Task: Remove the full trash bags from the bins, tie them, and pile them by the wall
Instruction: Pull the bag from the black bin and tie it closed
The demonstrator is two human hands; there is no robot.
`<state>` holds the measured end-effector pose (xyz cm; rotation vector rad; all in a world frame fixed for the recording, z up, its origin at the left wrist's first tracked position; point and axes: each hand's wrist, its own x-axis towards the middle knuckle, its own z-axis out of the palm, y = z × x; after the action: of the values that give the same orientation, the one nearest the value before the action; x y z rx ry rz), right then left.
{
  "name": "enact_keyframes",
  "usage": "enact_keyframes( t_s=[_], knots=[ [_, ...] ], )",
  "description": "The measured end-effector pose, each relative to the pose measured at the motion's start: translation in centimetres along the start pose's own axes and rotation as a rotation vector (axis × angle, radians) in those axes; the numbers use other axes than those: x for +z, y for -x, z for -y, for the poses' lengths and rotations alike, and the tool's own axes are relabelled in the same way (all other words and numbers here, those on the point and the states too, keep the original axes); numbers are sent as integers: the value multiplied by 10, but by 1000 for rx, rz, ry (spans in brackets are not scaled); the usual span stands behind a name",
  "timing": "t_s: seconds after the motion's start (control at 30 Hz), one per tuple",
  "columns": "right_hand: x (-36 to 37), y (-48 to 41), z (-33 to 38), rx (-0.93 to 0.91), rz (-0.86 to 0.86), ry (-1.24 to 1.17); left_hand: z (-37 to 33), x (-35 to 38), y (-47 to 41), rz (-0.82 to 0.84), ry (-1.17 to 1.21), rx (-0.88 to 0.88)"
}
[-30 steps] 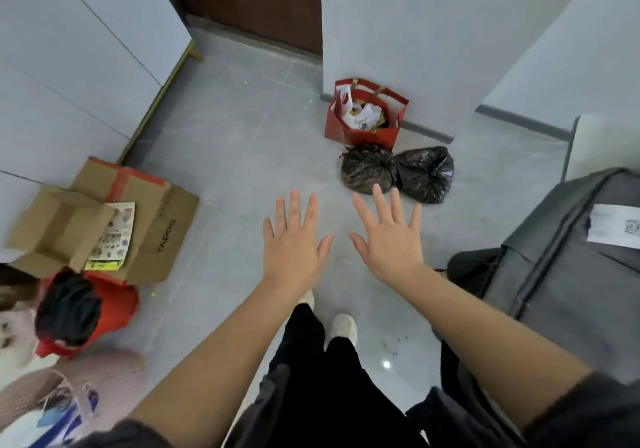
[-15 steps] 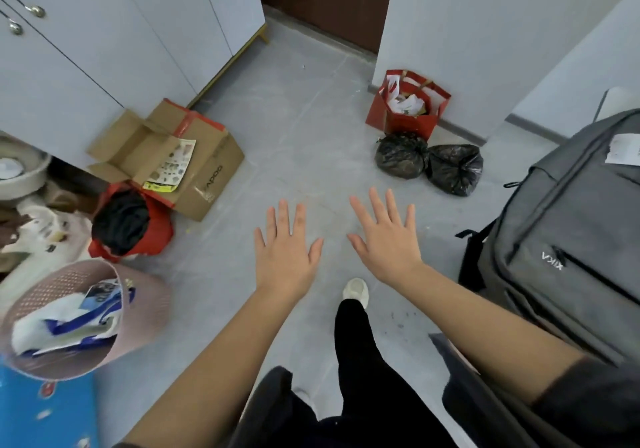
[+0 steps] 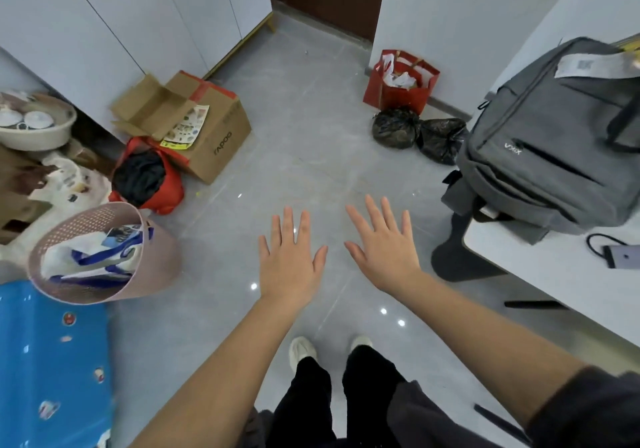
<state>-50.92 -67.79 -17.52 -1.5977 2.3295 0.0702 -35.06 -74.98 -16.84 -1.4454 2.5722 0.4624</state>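
Observation:
Two tied black trash bags (image 3: pixel 394 127) (image 3: pixel 440 139) lie side by side on the grey floor by the white wall, just in front of a red paper bag (image 3: pixel 398 93) stuffed with paper. My left hand (image 3: pixel 290 257) and my right hand (image 3: pixel 384 245) are held out flat over the floor, fingers spread, holding nothing. A pink perforated bin (image 3: pixel 152 271) at the left holds a white and blue bag (image 3: pixel 93 257). A red bag with black contents (image 3: pixel 145 177) sits beyond it.
An open cardboard box (image 3: pixel 207 125) lies by the white cabinets at the left. A grey backpack (image 3: pixel 554 136) rests on a white table (image 3: pixel 561 274) at the right. A blue cloth (image 3: pixel 52 361) covers the lower left. A basin of dishes (image 3: pixel 34 132) sits at far left.
The view has pulled back from the black bags and swung left, bringing the pink bin, blue cloth and table into sight. Both hands stay spread and empty.

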Motion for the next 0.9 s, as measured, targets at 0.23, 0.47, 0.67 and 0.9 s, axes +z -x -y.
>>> enact_keyframes(
  t_s=[0.23, 0.47, 0.67, 0.9],
  knots=[
    [18, 85, -45, -117, -14, 39, -59, 42, 82, -55, 45, -92],
    [52, 190, -109, -159, 38, 88, -137, 94, 181, 33, 139, -170],
    [85, 271, -144, -139, 31, 64, -179, 136, 256, 49, 134, -166],
    [132, 385, -176, -139, 23, 58, -216, 191, 356, 33, 119, -148]
  ],
)
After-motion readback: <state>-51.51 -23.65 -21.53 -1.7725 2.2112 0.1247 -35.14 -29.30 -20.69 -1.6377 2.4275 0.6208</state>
